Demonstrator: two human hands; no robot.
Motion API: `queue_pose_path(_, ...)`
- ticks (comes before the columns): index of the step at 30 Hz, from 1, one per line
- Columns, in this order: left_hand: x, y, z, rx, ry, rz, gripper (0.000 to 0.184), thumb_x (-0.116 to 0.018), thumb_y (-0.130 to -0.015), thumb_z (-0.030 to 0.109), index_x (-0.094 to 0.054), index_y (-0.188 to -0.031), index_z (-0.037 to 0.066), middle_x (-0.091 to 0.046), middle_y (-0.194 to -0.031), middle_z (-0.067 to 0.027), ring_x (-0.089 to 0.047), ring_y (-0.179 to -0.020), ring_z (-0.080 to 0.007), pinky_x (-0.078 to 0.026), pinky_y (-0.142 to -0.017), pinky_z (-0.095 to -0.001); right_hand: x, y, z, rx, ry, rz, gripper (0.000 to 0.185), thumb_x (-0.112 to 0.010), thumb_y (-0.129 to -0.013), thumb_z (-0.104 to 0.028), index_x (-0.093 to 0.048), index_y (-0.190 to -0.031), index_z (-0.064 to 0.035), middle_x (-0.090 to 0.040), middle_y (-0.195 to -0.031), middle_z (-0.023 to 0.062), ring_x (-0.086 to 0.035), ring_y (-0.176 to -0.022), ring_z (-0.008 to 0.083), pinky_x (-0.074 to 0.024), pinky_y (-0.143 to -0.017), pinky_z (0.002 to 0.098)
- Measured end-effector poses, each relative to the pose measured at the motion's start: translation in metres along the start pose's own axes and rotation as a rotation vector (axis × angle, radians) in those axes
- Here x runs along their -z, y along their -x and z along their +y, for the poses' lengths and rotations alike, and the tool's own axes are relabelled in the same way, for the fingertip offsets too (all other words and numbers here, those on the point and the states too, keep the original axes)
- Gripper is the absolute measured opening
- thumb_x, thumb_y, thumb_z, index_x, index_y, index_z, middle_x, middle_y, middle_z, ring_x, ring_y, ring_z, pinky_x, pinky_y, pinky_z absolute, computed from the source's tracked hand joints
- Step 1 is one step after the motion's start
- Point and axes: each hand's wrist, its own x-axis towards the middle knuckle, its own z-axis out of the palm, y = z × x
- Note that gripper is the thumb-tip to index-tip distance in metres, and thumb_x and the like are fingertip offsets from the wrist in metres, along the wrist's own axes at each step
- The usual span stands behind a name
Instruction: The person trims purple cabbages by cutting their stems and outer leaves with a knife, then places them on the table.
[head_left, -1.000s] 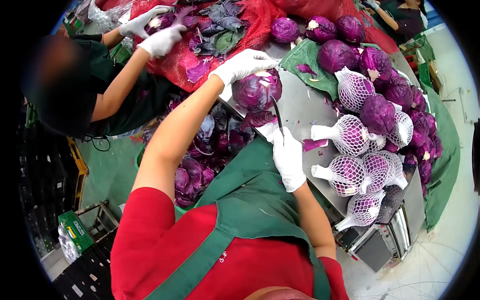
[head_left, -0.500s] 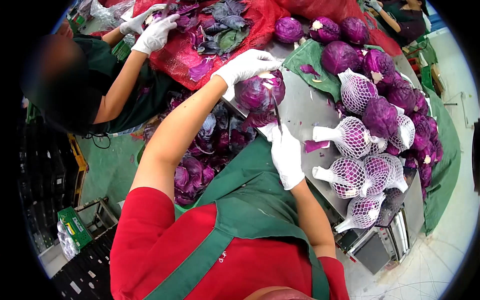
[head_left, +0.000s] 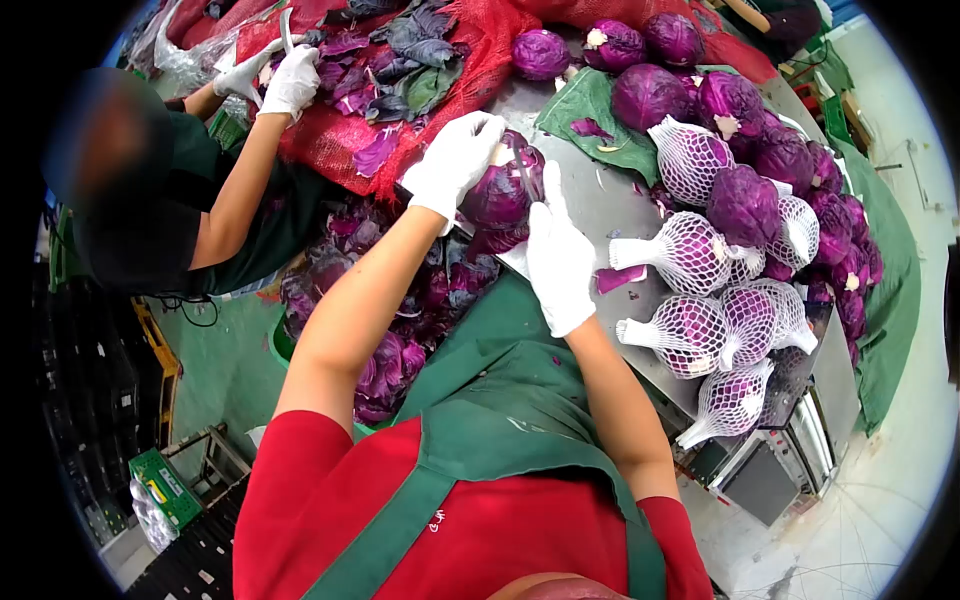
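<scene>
A purple cabbage (head_left: 500, 190) rests at the near left edge of the metal table (head_left: 590, 205). My left hand (head_left: 455, 168), in a white glove, has its fingers wrapped round the cabbage's left and upper side. Against its right side is my gloved right hand (head_left: 557, 255), closed round a knife whose blade (head_left: 526, 176) shows only as a thin blur over the cabbage. The knife's handle is hidden in the glove. A loose purple leaf (head_left: 618, 279) lies just right of my right hand.
Net-wrapped cabbages (head_left: 690, 325) lie to the right, with bare cabbages (head_left: 650, 95) behind them. A green cloth (head_left: 600, 125) is at the table's back. Below left, a crate holds cabbage leaves (head_left: 385, 375). A co-worker's gloved hands (head_left: 290, 80) work with a knife over red netting (head_left: 335, 150).
My left hand has shifted from the cabbage's top to its left side. My right hand has moved up beside the cabbage with the knife. The view has shifted slightly, and the co-worker's knife is raised.
</scene>
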Motion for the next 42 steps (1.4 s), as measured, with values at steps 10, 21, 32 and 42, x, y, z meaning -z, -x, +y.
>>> queue_pose_path(10, -0.011, 0.006, -0.022, -0.077, -0.045, 0.193, 0.032, -0.055, -0.102, 0.026, -0.068, -0.109, -0.002, -0.068, -0.091, -0.0029, -0.061, -0.081, -0.0074, -0.049, -0.072, -0.0245, -0.022, -0.032, 0.012, -0.009, -0.131, 0.127, 0.046, -0.041, -0.104, -0.034, -0.049, -0.143, -0.0111, -0.068, -0.09, 0.0218, -0.064, -0.078, 0.0387, -0.048, -0.072, 0.0456)
queue_pose_path(21, 0.016, 0.031, -0.045, -0.113, 0.049, 0.071, 0.039, -0.067, -0.091, 0.029, -0.066, -0.123, 0.006, -0.062, -0.105, -0.0086, -0.057, -0.097, -0.0173, -0.045, -0.088, -0.0293, -0.001, -0.056, 0.092, -0.493, -0.745, -0.004, 0.041, -0.043, -0.104, -0.038, -0.05, -0.136, -0.013, -0.047, -0.061, -0.003, -0.036, -0.041, 0.0062, -0.0325, -0.035, 0.0251)
queue_pose_path(32, 0.006, 0.038, -0.025, -0.048, 0.087, 0.036, 0.043, -0.074, -0.089, 0.026, -0.059, -0.121, 0.002, -0.064, -0.109, -0.0069, -0.058, -0.099, -0.0109, -0.049, -0.087, -0.0269, 0.016, -0.011, 0.003, 0.39, -0.086, -0.068, 0.047, -0.074, -0.082, -0.032, -0.057, -0.123, -0.0156, -0.059, -0.109, 0.0079, -0.066, -0.09, 0.028, -0.053, -0.074, 0.0395)
queue_pose_path(42, 0.016, 0.02, -0.018, 0.124, 0.294, -0.12, 0.053, -0.074, -0.085, 0.044, -0.061, -0.117, 0.004, -0.069, -0.104, -0.012, -0.063, -0.098, -0.0177, -0.048, -0.087, -0.0312, 0.001, -0.023, 0.019, 0.413, -0.077, -0.03, 0.048, -0.073, -0.081, -0.035, -0.057, -0.121, -0.013, -0.057, -0.109, 0.0083, -0.064, -0.09, 0.0297, -0.0519, -0.075, 0.0417)
